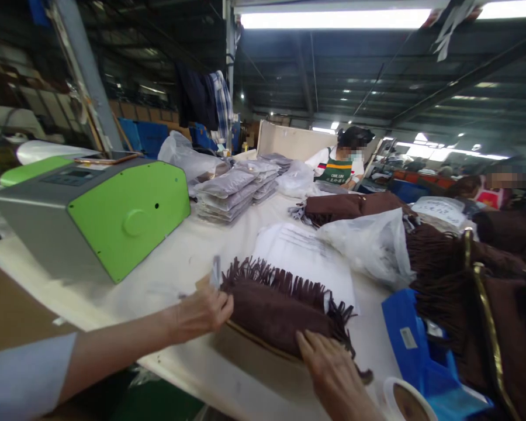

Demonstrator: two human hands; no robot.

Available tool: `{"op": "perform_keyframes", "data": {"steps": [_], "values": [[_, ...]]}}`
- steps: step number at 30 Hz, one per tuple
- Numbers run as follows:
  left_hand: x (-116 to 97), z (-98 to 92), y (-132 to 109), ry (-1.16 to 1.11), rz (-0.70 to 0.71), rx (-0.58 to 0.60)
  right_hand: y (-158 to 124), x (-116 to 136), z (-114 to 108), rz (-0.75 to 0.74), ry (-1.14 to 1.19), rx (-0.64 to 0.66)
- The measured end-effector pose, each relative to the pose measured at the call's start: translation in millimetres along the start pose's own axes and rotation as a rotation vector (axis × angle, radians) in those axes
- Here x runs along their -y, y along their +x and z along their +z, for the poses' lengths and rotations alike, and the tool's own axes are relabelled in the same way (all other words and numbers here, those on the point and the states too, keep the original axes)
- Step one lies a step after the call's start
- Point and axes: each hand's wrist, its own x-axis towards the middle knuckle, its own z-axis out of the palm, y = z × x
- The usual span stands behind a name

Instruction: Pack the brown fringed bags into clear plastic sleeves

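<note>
A dark brown pouch-like bag (276, 313) with fringe along its far side and a gold line along its near edge lies in front of me. My left hand (204, 314) is closed at the bag's left corner, the fingertips pinched there. Just behind that hand a small translucent greyish strip (216, 271) sticks up. My right hand (331, 371) rests on the bag's near right part with its fingers stretched out over the fabric; its thumb side is partly hidden. Beyond the fringe lies a white sheet (307, 257) with dark marks.
A green and grey machine (131, 216) stands on the left of the white table (175, 327). Bagged flat packs (225, 193) are stacked behind it. A clear plastic bag (372, 245), blue bag (403, 333), brown fringed goods (504, 304) and round tub (407, 400) crowd the right. A co-worker (337, 164) is across.
</note>
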Motion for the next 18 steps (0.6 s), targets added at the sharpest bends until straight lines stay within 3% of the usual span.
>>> {"op": "perform_keyframes", "data": {"steps": [3,6,9,13,15,18], "values": [[-41,20.5,-28,0.003,-0.054,-0.047,-27,25,14,-0.093,-0.096,-0.047],[-66,14.2,-34,-0.019,-0.203,-0.086,-33,36,16,-0.157,-0.132,-0.106],[-86,0.9,-14,-0.094,-0.276,-0.212,-35,51,25,0.015,-0.087,-0.199],[-117,-0.1,33,-0.197,-0.142,-0.383,-44,67,34,0.223,0.024,-0.364],[-125,2.8,49,-0.236,-0.14,-0.342,-53,62,27,0.205,0.138,-0.305],[-121,1.8,58,-0.301,-0.11,-0.245,-70,34,3,0.178,0.248,-0.109]]}}
